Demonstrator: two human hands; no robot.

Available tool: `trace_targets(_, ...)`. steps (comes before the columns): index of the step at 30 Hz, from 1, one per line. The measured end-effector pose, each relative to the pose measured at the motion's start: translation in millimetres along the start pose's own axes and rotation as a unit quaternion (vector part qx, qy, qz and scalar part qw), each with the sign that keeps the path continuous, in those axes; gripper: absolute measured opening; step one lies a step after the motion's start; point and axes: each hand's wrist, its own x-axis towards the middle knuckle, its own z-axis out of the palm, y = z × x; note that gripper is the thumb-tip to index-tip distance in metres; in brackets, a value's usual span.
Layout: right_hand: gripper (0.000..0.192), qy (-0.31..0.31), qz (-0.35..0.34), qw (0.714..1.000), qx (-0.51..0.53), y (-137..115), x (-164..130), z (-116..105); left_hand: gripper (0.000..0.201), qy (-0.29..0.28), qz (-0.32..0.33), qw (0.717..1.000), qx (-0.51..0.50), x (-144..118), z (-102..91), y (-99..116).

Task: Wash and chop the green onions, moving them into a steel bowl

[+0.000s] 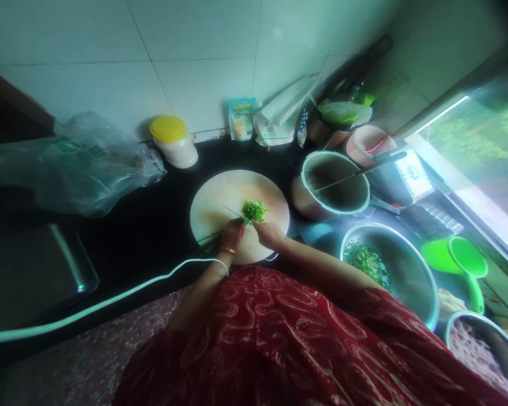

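Note:
A round pale cutting board lies on the dark counter. A small heap of chopped greens sits near its middle. My left hand, with a bangle at the wrist, presses down on a bunch of green stems that trail off to the left over the board's edge. My right hand is closed just beside the heap, gripping what looks like a thin knife whose blade runs left across the board. The two hands almost touch.
A metal bowl holding chopped greens stands right of the board, and a pot with a utensil behind it. A yellow-lidded jar, packets and a plastic bag line the tiled wall. A green ladle and a white cable are nearby.

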Motion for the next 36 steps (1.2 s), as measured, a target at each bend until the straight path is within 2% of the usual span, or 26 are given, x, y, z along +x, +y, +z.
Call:
trace_targets(6,0.038,-0.024,-0.009,1.000,-0.012,-9.2,7.1,4.5,0.021,-0.016,-0.017,0.999,0.025,-1.4,0.9,-0.2)
trace_targets(11,0.040,-0.005,-0.013,1.000,-0.011,-8.7,14.8,7.1,0.025,-0.019,-0.019,0.999,0.020,-1.9,0.1,-0.3)
trace_targets(17,0.040,-0.008,-0.012,1.000,-0.010,-2.0,3.7,-2.9,0.024,-0.009,-0.021,1.000,0.013,-0.4,-4.9,2.5)
trace_targets(22,0.038,-0.004,-0.019,1.000,-0.007,-9.0,9.9,4.5,0.029,-0.027,-0.047,0.998,0.017,-1.1,-3.1,0.8)
trace_targets(27,0.039,0.002,-0.015,1.000,0.005,-5.5,17.1,5.9,0.029,-0.027,-0.005,0.999,0.026,-9.5,-14.0,4.2)
trace_targets(29,0.039,0.010,-0.010,1.000,0.011,-1.6,15.0,2.5,0.029,-0.022,0.010,0.999,0.025,-12.5,-16.6,5.1)
trace_targets(36,0.041,0.010,-0.011,1.000,-0.012,0.5,-1.1,1.8,0.030,-0.016,-0.021,0.999,0.025,-14.4,-8.3,-1.2)
